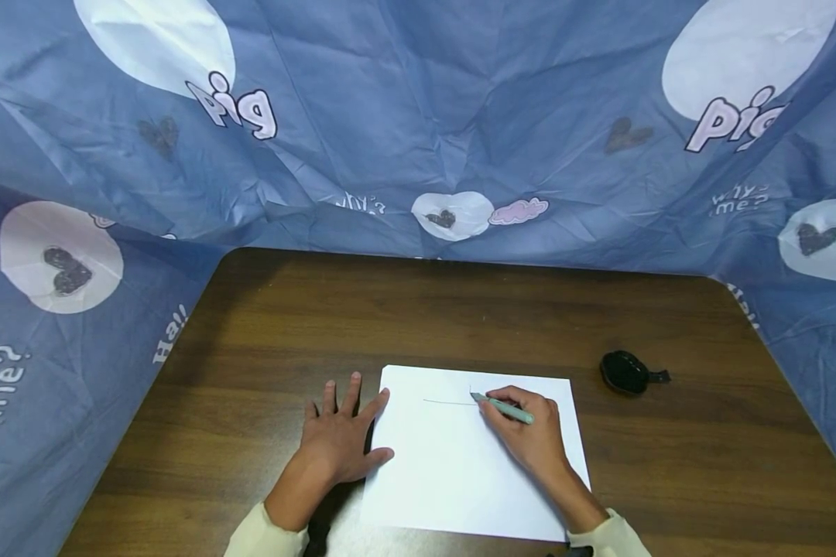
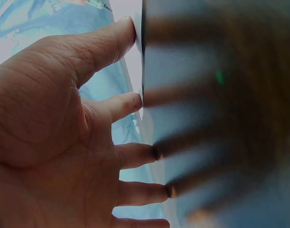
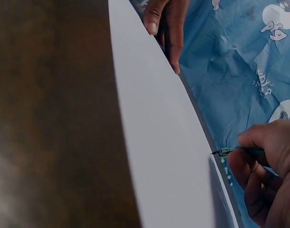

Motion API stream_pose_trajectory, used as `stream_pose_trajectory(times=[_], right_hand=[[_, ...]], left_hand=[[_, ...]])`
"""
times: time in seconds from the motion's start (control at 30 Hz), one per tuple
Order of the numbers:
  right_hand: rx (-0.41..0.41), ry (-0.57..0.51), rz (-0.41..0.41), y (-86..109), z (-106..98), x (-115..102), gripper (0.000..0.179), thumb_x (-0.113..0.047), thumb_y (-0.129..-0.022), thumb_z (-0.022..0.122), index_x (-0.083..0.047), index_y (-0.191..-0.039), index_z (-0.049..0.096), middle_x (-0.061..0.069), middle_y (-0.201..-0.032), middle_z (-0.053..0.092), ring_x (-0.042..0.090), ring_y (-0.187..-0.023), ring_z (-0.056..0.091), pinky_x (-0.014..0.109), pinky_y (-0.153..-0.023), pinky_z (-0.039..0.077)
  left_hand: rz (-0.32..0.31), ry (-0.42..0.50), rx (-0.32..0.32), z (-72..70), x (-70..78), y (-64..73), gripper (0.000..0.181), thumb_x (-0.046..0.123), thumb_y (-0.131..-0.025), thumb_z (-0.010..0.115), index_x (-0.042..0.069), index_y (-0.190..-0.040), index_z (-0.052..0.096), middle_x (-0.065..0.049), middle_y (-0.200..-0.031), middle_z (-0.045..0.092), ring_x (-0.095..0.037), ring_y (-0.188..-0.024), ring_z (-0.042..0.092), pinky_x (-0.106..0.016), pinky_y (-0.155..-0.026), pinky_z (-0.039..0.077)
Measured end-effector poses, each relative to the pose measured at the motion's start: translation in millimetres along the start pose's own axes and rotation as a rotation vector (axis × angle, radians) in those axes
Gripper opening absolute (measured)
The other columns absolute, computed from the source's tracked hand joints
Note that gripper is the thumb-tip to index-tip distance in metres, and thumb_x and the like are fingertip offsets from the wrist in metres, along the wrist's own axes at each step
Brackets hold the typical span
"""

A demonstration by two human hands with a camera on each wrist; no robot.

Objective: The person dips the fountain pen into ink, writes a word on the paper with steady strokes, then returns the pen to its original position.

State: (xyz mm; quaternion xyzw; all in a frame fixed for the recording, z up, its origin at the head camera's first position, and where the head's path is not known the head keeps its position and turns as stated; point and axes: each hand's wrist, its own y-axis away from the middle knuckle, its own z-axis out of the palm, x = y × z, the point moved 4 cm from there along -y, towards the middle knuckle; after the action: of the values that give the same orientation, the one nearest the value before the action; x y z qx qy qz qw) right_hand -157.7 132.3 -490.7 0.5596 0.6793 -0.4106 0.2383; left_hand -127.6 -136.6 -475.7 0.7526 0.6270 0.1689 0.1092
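Note:
A white sheet of paper (image 1: 453, 472) lies on the brown table, with a thin, nearly level line and a short upright stroke near its top. My right hand (image 1: 532, 437) pinches a green pen (image 1: 512, 411) between thumb and fingers, its tip at the paper by the right end of the line. In the right wrist view the pen (image 3: 225, 152) meets the sheet at its dark tip. My left hand (image 1: 341, 441) rests with spread fingers at the paper's left edge, thumb and index fingertip over that edge. The left wrist view shows this hand's palm (image 2: 54, 137) and straight fingers.
A small black object with a short tab (image 1: 627, 373) lies on the table (image 1: 460, 309) to the right of the paper. Blue printed cloth (image 1: 418, 116) hangs behind the table and along both sides.

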Motion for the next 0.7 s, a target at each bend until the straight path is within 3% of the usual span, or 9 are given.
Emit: stream_pose_trajectory(times=[0.7], right_hand=[[-0.149, -0.078, 0.116, 33.2, 0, -8, 0.012, -0.006, -0.078, 0.084, -0.014, -0.086, 0.079, -0.012, -0.075, 0.072, 0.005, -0.061, 0.063, 0.024, -0.058, 0.051]], left_hand=[[0.003, 0.000, 0.000, 0.5, -0.4, 0.0, 0.084, 0.066, -0.088, 0.060, 0.029, -0.158, 0.031, -0.020, -0.164, 0.016, -0.054, -0.143, 0.020, -0.072, -0.106, 0.024]])
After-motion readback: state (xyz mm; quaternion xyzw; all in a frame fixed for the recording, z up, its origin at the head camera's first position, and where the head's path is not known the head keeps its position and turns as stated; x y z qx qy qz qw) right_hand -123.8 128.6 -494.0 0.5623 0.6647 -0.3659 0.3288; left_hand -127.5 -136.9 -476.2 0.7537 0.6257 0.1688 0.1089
